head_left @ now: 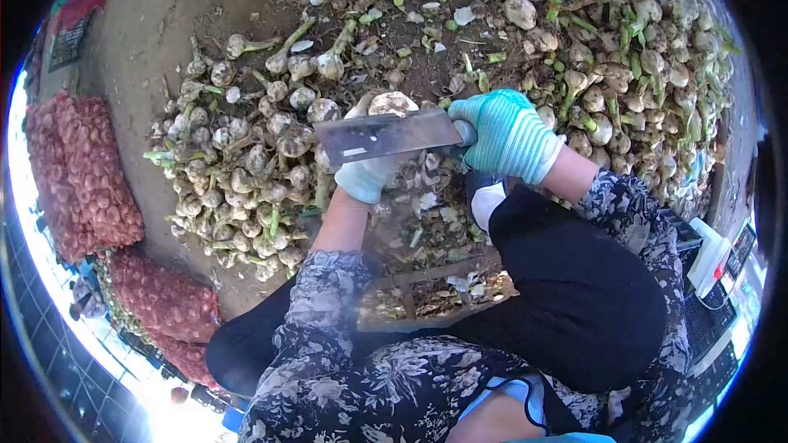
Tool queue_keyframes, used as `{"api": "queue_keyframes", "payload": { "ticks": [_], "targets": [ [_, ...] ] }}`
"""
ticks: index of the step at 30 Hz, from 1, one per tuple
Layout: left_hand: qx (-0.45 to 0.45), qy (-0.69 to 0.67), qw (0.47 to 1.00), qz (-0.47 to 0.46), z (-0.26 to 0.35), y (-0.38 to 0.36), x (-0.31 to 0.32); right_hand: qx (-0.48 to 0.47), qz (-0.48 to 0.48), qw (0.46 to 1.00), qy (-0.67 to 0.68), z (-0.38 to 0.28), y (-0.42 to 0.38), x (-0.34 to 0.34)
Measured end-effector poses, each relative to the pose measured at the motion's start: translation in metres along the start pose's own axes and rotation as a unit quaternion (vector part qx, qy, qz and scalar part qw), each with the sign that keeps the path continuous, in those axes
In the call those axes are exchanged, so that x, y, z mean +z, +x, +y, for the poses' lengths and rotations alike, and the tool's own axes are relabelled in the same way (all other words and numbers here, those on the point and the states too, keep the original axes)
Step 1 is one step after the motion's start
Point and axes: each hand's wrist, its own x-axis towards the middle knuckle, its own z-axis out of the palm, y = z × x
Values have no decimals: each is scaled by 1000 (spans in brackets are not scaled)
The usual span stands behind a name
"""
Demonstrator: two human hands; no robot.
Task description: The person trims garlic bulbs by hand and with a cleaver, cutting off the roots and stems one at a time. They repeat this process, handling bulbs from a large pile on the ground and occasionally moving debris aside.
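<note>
A teal and white glove covers my right hand (pixel 505 133), which is closed round the handle of a wide-bladed knife (pixel 386 136). The blade reaches left across the front of my left hand (pixel 365 176), also gloved, and hides most of its fingers. Just above the blade a pale garlic bulb (pixel 392 103) shows in my left hand, its top facing up. Garlic bulbs with stems (pixel 246 172) are heaped to the left of my hands.
A larger garlic heap (pixel 640 57) fills the right side. Cut stems and peelings litter the ground at the top and between my legs. Red mesh sacks of garlic (pixel 82 172) stand at the far left. Black crates (pixel 710 324) are at the lower right.
</note>
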Motion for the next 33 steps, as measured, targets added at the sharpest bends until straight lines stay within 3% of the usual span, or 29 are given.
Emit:
{"api": "queue_keyframes", "payload": {
  "ticks": [3, 4, 7, 9, 10, 11, 12, 13, 14, 15, 17, 18, 19, 21, 22, 25, 26, 27, 28, 30, 32, 33],
  "targets": [
    [-44, -139, 989, -11, 10, 2, 3, -10, 8, 1000, -15, 4, 2, 11],
    [-44, -78, 995, 40, 16, 7, 6, -20, 0, 1000, 5, 3, 1, 9],
    [19, 171, 985, 18, 58, 19, 0, 100, -32, 994, 22, 21, 9, 2],
    [30, 93, 990, 100, 83, 31, 6, 265, -51, 963, 24, 95, 12, 16],
    [15, 70, 986, 152, 82, 37, 8, 246, 6, 969, 9, 91, 9, 18],
    [-148, -30, 974, 167, 76, 48, 7, 178, 78, 948, 251, 100, 17, 45],
    [-169, -280, 933, 150, 62, 49, 5, 93, 115, 863, 482, 108, 24, 72],
    [-214, -429, 875, 66, 62, 58, -3, 71, 125, 797, 587, 86, 22, 77],
    [-201, -506, 829, 125, 59, 66, 3, 47, 131, 718, 682, 64, 20, 81],
    [-186, -576, 775, 180, 59, 75, 10, 96, 144, 755, 632, 25, 13, 69],
    [-200, -629, 671, 338, 64, 94, 18, 33, 173, 815, 552, 1, 11, 76],
    [-195, -614, 689, 332, 54, 96, 16, 72, 134, 810, 567, 4, 20, 87],
    [-190, -598, 706, 328, 51, 97, 14, 91, 157, 810, 558, 3, 27, 88],
    [-205, -603, 682, 359, 51, 99, 16, 130, 199, 808, 540, -1, 38, 90],
    [-212, -604, 670, 376, 54, 98, 17, 131, 207, 846, 474, -4, 39, 88],
    [-247, -683, 567, 387, 53, 89, 6, 213, 75, 850, 477, 8, 47, 109],
    [-237, -697, 605, 304, 70, 83, 5, 231, 47, 873, 427, 16, 42, 125],
    [-190, -740, 557, 326, 80, 86, 11, 246, 16, 894, 375, 24, 38, 141],
    [-122, -704, 645, 272, 91, 88, 24, 258, -17, 911, 323, 31, 33, 157],
    [-93, -564, 808, 142, 65, 80, 58, 154, -23, 898, 412, 68, 32, 202],
    [-113, -459, 881, 33, 23, 76, 81, 95, -1, 888, 451, 91, 31, 223],
    [-155, -464, 867, 92, 46, 84, 68, 87, 36, 891, 444, 92, 31, 214]
  ]
}}
